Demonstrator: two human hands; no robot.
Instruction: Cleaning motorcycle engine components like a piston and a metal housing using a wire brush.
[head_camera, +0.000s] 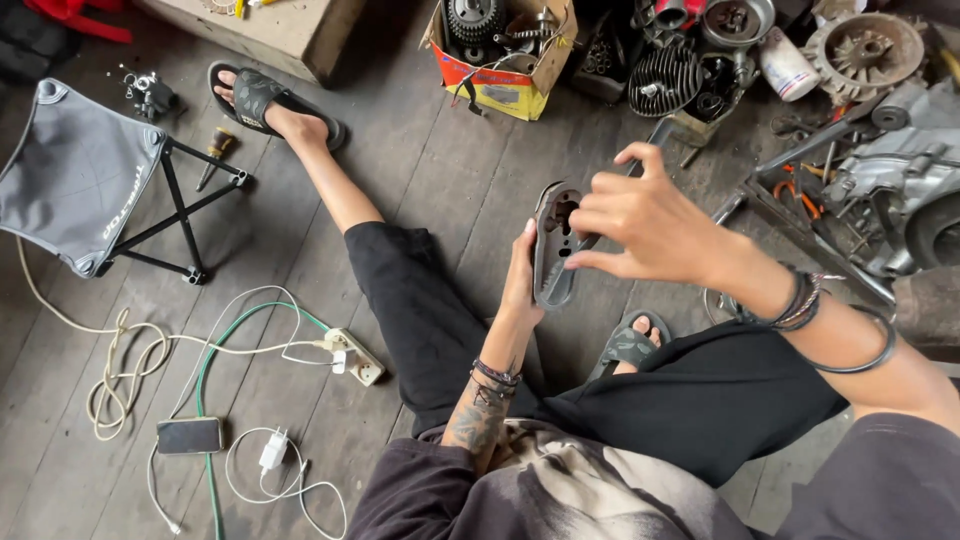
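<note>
A dull grey metal cover plate (553, 250) is seen between the hands, dark in its cut-outs. Black trousers (420, 300) are worn, and black sandals (262, 100) with a faint grey pattern. The plank floor (420, 150) is shown in weathered grey-brown. A grey folding stool (75, 175) on black legs is noted, a green cable (210, 400) among white ones, and an orange-and-yellow printed cardboard box (500, 85).

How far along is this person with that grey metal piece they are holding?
Looks early or midway. Done: the grey metal cover is off any machine and free in the air. In hand: the left hand props it up while the right hand pinches at its top edge. Left: engine parts and a cardboard box of gears lie loose on the floor; nothing looks assembled.
</note>
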